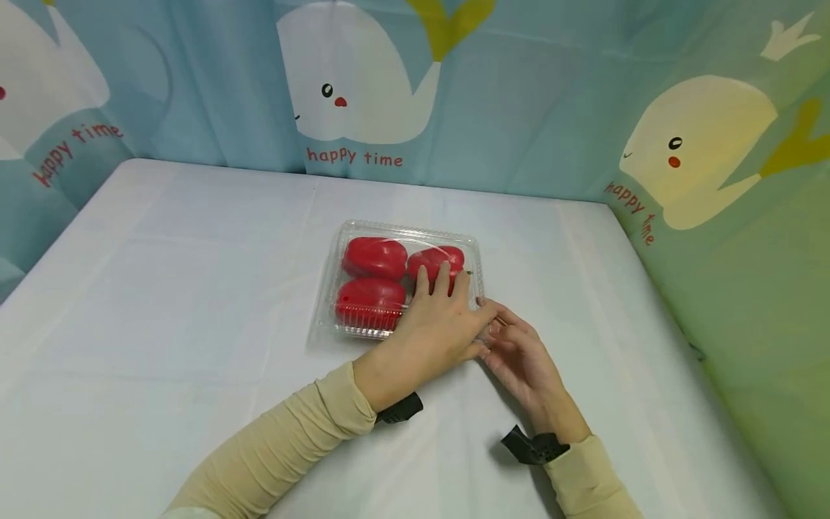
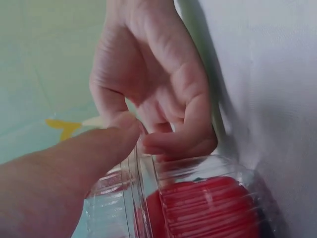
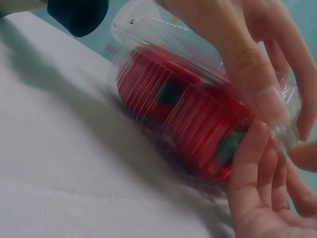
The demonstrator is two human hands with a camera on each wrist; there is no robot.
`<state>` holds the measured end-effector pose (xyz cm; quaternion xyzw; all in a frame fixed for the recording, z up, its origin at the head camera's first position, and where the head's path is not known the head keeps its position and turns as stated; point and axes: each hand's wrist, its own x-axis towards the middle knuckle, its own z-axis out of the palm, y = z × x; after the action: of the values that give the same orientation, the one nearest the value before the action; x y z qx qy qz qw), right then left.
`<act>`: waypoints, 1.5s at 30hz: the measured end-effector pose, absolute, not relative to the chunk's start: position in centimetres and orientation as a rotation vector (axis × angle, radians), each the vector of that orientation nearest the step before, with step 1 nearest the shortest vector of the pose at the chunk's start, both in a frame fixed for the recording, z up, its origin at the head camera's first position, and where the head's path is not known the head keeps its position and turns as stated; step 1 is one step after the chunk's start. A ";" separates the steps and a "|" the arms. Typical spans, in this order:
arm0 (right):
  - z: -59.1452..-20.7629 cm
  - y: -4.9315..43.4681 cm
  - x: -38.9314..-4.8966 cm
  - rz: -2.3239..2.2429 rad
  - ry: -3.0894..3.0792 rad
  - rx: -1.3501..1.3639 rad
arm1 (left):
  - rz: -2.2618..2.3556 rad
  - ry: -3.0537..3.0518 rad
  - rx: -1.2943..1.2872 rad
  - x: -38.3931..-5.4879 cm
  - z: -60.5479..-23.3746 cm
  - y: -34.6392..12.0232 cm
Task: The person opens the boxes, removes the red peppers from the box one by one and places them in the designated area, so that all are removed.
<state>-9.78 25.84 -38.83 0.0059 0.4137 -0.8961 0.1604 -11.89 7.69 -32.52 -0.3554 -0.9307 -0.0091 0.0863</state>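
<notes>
A clear plastic clamshell box (image 1: 327, 288) sits on the table with its lid down over several smooth red vegetables (image 1: 375, 258), which look like bell peppers or tomatoes. Green stem ends (image 3: 169, 92) show through the ribbed side in the right wrist view. My left hand (image 1: 431, 324) lies over the lid's right part, fingers spread and its thumb (image 2: 99, 148) pressing at the rim near the corner. At that same front right corner, my right hand (image 1: 521, 360) pinches the box edge with curled fingers, palm turned up. The left hand hides part of the contents.
A white cloth (image 1: 162, 303) covers the table. Blue and green curtains (image 1: 519, 108) with printed whales hang behind it and along its sides. Black straps (image 1: 534, 445) sit on both wrists, by the beige sleeves (image 1: 279, 440).
</notes>
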 end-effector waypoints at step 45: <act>-39.5 26.5 -9.9 -2.556 1.223 -0.216 | 0.178 -2.420 -1.085 -12.1 -34.5 8.1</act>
<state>-9.87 26.49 -39.48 -0.0753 0.4256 -0.8893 0.1491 -12.06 8.11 -34.49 -0.3964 -0.8839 0.0650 0.2396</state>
